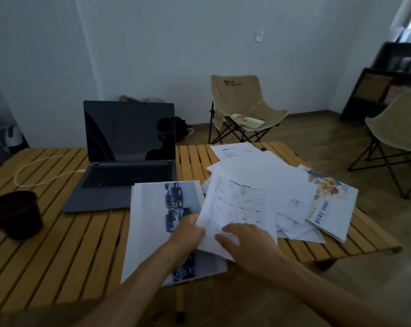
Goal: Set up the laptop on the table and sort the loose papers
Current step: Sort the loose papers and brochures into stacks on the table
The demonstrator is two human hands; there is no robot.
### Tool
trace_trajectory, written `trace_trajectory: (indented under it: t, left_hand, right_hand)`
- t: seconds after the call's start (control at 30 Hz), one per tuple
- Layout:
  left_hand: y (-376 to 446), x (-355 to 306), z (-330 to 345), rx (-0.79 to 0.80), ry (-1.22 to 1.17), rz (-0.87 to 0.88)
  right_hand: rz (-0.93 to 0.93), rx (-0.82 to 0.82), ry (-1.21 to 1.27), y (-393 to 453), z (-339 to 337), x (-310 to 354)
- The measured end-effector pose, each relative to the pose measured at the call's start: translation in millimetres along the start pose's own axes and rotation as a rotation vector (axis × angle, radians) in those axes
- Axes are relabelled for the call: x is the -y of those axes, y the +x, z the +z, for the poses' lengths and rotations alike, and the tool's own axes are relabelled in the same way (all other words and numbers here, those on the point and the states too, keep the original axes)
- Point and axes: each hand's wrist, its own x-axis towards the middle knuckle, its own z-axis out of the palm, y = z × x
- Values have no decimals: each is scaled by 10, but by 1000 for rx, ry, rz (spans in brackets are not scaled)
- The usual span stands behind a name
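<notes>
Laptop up, papers mid-sort.

At ten o'clock your laptop (129,156) stands open on the bench (58,244); your left hand (188,234) pinches the form sheet (237,208) for lifting, and your right hand (251,246) rests spread on it, steadying the loose papers (258,168).

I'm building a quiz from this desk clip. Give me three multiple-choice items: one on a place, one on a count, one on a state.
1. Where is the dark pot?
A. left of the laptop
B. on a chair
C. on the papers

2. How many beige folding chairs show?
A. one
B. two
C. four

3. The laptop is:
A. lid closed
B. open, screen lit
C. open, screen dark

Answers:
1 A, it stands on the table near its left edge.
2 B, one chair behind the table, another at right.
3 C, the lid stands up and the screen only reflects the room.
</notes>
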Motion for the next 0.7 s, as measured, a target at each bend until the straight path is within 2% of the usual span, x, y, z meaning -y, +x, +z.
trace_trajectory:
  t: [0.1, 0.17, 0.2, 0.27, 0.3, 0.33, 0.53, 0.6, 0.7]
  left_hand:
    - [-56, -23, -82, -96, -53, 129]
    - [-130, -46, -174, -125, -125, 185]
    - [-174, -55, -230, -120, -147, 208]
    - [-269, -78, -351, -87, -144, 250]
    - [-318, -103, -417, -89, -111, 276]
    - [-361, -133, -486, -108, -69, 302]
    - [-474, -270, -889, -323, -71, 424]
    - [-488, -266, -991, -341, -125, 454]
    - [-518, -165, -1030, -355, -176, 425]
  right_hand:
    - [275, -314, 136, 185, -148, -340]
    - [453, -361, 421, 306, -307, -495]
    - [460, -329, 671, 366, -386, -540]
    - [335, -207, 1213, 405, -531, -489]
    - [251, -155, 1378, 380, -590, -405]
    - [167, -132, 1436, 349, -636, -299]
    - [-164, -214, 1367, 360, -777, 309]
    - [-208, -221, 1304, 366, -770, 374]
    - [-181, -168, 1136, 309, -520, 434]
